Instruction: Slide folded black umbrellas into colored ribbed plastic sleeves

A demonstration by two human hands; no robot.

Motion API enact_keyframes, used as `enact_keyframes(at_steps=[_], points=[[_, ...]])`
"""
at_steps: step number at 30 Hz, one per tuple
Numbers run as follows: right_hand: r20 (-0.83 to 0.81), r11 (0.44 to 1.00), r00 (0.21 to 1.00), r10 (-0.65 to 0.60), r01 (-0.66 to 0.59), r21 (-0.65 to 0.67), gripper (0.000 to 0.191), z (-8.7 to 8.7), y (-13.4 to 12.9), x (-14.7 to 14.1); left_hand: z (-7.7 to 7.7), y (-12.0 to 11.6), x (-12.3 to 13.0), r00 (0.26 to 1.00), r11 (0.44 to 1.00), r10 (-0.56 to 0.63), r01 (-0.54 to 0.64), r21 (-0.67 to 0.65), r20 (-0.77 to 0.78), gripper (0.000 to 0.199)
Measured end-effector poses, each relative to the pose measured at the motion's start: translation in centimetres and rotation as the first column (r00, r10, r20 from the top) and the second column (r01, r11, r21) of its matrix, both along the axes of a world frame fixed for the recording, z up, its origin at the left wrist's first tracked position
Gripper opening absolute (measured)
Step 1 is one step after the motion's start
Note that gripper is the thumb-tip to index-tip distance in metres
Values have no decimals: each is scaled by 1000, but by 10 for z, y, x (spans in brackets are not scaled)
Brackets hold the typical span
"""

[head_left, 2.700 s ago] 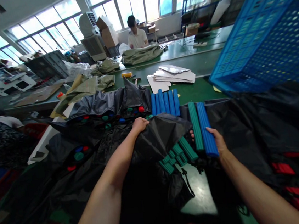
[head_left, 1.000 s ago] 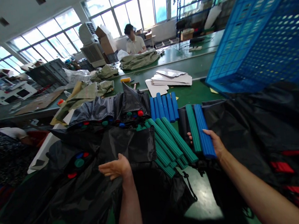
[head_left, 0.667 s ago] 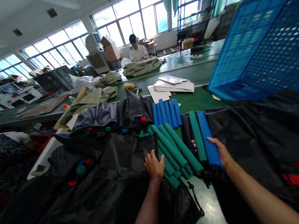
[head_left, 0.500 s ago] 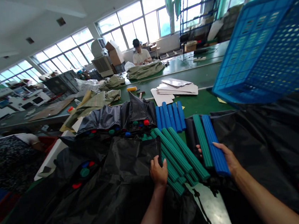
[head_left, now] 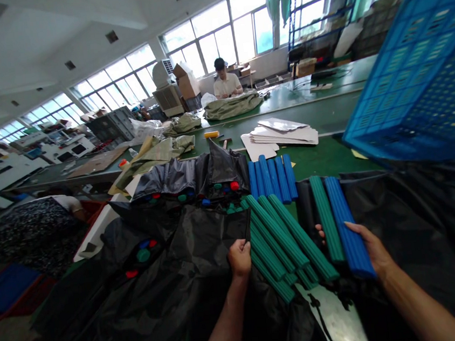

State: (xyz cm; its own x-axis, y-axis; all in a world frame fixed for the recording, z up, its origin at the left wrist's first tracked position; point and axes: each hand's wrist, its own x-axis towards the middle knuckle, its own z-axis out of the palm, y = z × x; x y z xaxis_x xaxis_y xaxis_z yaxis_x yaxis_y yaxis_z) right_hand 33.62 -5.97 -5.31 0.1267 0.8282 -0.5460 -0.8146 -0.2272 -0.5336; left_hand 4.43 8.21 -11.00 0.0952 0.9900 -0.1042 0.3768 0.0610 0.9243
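My left hand [head_left: 240, 257] is closed on the edge of a black bag [head_left: 202, 238], left of a pile of green ribbed rods [head_left: 285, 235]. My right hand [head_left: 367, 242] grips a green rod [head_left: 327, 219] and a blue rod [head_left: 350, 228] side by side; its thumb lies on the blue one and fingertips show left of the green one. Behind the green pile, several blue rods [head_left: 272, 179] lie in a row. Another black bag [head_left: 411, 216] spreads out beneath and right of my right hand.
Black bags with coloured rod ends [head_left: 187, 177] lie behind. A blue crate [head_left: 412, 75] stands tilted at right. White sheets [head_left: 284, 133] lie on the green table. One person [head_left: 226, 84] sits across; another [head_left: 34, 226] bends at left.
The view has turned a little left, so things sit farther right. My left hand's fingers have closed on the bag's edge. My right hand still holds the two rods.
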Motion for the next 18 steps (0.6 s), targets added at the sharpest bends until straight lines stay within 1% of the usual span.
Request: enact_keyframes(at_steps=[3,5,7,9,12,13,14,15,16,17,18], points=[[-21,1000,1000,2,-2,-2,47,-3,2,1,25,3,-14,998,999,-29,30,-19,59,20],[-4,1000,1000,-9,9,-21,45,-4,4,0,43,3,-24,990,993,-104,109,-48,90,21],[42,999,999,3,-1,-43,45,-5,6,-1,56,2,-31,973,970,-216,223,-94,78,24],[78,998,996,40,-36,-57,44,-7,8,-1,58,-4,-37,942,929,-328,335,-155,66,29],[68,996,996,61,-57,-70,42,-7,11,-4,46,-15,-42,899,861,-423,437,-260,110,44],[60,996,997,52,-48,-73,41,-6,12,-5,42,-18,-44,895,849,-432,446,-282,116,47],[60,996,997,38,-33,-80,40,-4,13,-7,42,-18,-46,898,851,-427,440,-287,108,49],[73,996,997,20,-13,-89,38,-1,15,-9,47,-14,-50,908,870,-410,417,-265,82,49],[97,995,995,-4,14,-99,37,2,16,-11,57,-7,-54,923,899,-383,383,-213,41,47],[131,993,991,-33,48,-112,36,4,18,-13,73,5,-59,941,933,-339,335,-135,-6,44],[169,989,984,-61,82,-123,35,7,20,-14,96,20,-65,958,961,-278,277,-27,-67,41]])
